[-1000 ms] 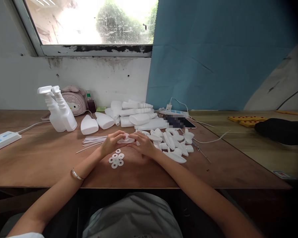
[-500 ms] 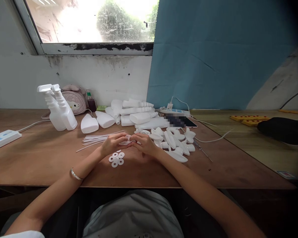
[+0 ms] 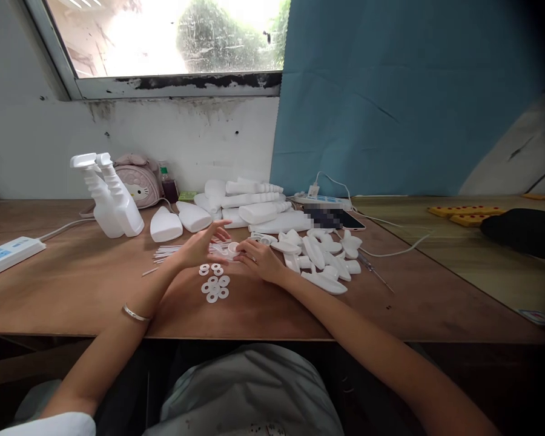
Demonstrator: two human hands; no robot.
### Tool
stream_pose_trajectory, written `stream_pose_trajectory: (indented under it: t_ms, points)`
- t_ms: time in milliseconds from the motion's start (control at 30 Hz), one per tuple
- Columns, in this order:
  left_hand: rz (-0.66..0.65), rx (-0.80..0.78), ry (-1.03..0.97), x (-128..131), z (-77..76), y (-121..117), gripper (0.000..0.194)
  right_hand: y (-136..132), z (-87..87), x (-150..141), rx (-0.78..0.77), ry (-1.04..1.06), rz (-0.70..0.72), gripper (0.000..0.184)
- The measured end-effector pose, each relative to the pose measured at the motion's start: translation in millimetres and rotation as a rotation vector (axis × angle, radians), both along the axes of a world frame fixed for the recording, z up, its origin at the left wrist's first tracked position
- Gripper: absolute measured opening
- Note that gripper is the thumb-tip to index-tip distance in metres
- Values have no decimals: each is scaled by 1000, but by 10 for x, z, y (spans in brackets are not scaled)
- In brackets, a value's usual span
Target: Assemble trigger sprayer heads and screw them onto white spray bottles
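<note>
My right hand [image 3: 258,259] pinches a white plastic spray head [image 3: 233,248], its round ring-shaped opening facing up. Just left of it, my left hand [image 3: 204,245] is open, thumb and fingers spread apart around the piece's left side without visibly gripping it. Below the hands lie several flat white washers [image 3: 212,288], some loose and some overlapping. Thin white tubes [image 3: 166,251] are partly covered by my left hand. To the right of my right hand spreads a pile of white spray head parts [image 3: 322,257].
White empty bottles [image 3: 254,212] are heaped at the back. Two spray bottles [image 3: 118,206] stand at the left by a pink bag [image 3: 138,184]. A power strip [image 3: 11,257] sits far left. A tablet [image 3: 336,218] and a screwdriver [image 3: 376,272] lie at the right.
My left hand has let go of the spray head, opened and drawn a little left. My right hand keeps hold of it. More washers show below, and the view has shifted slightly.
</note>
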State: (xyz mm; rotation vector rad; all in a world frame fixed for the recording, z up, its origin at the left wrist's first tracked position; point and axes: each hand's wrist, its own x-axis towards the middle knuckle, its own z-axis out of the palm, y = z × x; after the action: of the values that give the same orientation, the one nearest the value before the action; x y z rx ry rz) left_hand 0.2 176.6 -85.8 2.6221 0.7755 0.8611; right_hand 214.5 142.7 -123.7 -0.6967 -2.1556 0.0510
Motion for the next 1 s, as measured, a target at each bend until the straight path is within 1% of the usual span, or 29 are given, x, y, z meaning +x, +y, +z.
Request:
stream_pose_trajectory:
  t_ms: [33, 100, 133, 167, 233, 300, 367, 433, 500, 600, 700, 767, 833, 900, 1000]
  points:
    - [64, -74, 63, -92, 56, 28, 71, -2, -3, -3, -6, -4, -3, 7]
    - [258, -190, 256, -278, 157, 74, 41, -7, -6, -4, -5, -12, -11, 8]
    - [352, -218, 357, -360, 198, 88, 31, -10, -6, -3, -3, -16, -19, 9]
    - [435, -234, 452, -428, 228, 96, 26, -13, -7, -3, -1, -22, -27, 9]
    - [545, -242, 591, -513, 260, 97, 21, -18, -11, -6, -2, -48, -39, 9]
    - [621, -267, 688, -538, 259, 89, 22, -22, -16, -13, -2, -82, -38, 9]
    - [682, -300, 750, -534, 242, 84, 25, -25, -21, -21, -1, -112, -32, 8]
    - [709, -322, 770, -523, 223, 88, 26, -26, -24, -27, -3, -133, -33, 9]
    - [684, -346, 767, -513, 208, 92, 22, -25, -25, -29, -9, -145, -38, 9]
    - [589, -398, 749, -492, 208, 76, 15, -22, -27, -27, -15, -151, -45, 10]
    - [488, -442, 722, -472, 252, 35, 15, -23, -26, -28, -19, -145, -39, 10]
    - [383, -500, 646, -482, 306, 9, 18, -29, -21, -32, -20, -134, -32, 10]
    - [265, -571, 478, -506, 363, -6, 21, -38, -14, -37, -17, -124, -30, 10]
    - [172, -612, 244, -520, 400, -13, 23, -48, -11, -43, -10, -116, -30, 10]
    - [85, -580, -129, -451, 383, -19, 24, -61, -20, -48, -13, -83, -30, 15]
